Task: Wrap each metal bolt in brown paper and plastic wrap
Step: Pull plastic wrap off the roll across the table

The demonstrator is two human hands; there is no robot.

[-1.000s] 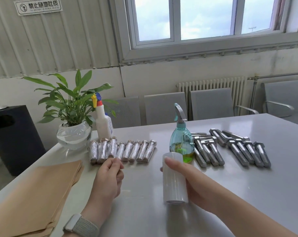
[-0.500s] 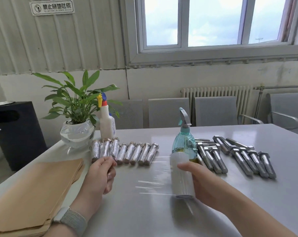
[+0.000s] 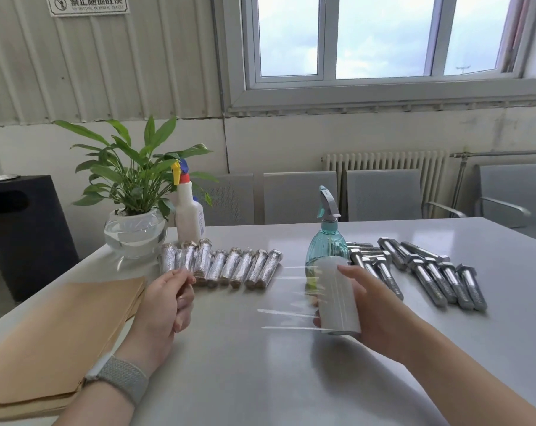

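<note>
Foil-bright wrapped bolts (image 3: pixel 223 267) lay finished in a row; bare bolts (image 3: pixel 426 272) waited opposite. Our left hand (image 3: pixel 165 305) pinched the plastic wrap (image 3: pixel 254 299) stretched from the roll (image 3: pixel 337 298) gripped by our right hand (image 3: pixel 380 315).

The right hand (image 3: pixel 380 305) holds the plastic wrap roll (image 3: pixel 337 298) upright; the left hand (image 3: pixel 165 305) pinches the stretched film (image 3: pixel 251 302) above the bench (image 3: pixel 260 379).

Left hand (image 3: pixel 165 305) pinches with fingertips; right hand (image 3: pixel 374 312) curls in a grip.
</note>
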